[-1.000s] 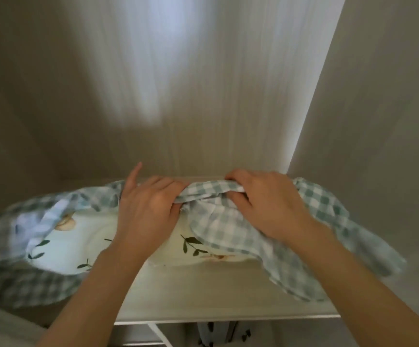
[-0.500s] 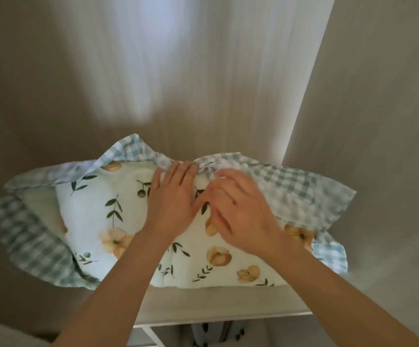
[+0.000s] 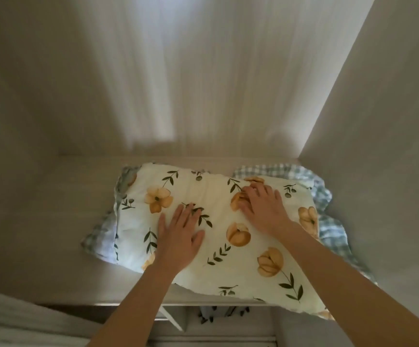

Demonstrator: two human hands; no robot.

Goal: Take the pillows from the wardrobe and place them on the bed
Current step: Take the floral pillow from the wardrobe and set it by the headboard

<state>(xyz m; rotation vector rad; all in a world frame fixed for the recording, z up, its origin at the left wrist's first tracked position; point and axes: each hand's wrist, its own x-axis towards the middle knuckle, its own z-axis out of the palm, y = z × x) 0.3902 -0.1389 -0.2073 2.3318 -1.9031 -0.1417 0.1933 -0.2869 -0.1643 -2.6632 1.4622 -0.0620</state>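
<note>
Wardrobe interior, pale wood-grain panels; back panel fills the upper frame, with a bright light patch at top centre. Right side wall runs down the right edge.

Floral pillow lies flat on the shelf, lower centre to lower right of the frame. Cream cover with orange flowers and green leaf sprigs. Its near right corner overhangs the shelf's front edge. A green-and-white checked trim shows around the pillow on its left and right sides; cannot tell whether this is a border of the same cover or a second piece beneath.

Left hand, centre of the frame: palm down, flat on the pillow top, fingers spread wide, gripping nothing.

Right hand, right of centre: palm down on the pillow, fingers slightly curled into the fabric near an orange flower. Cannot tell whether it pinches the cloth.

Both forearms bare, entering from the bottom edge. Below the shelf, a lower compartment with small dark items, indistinct.
</note>
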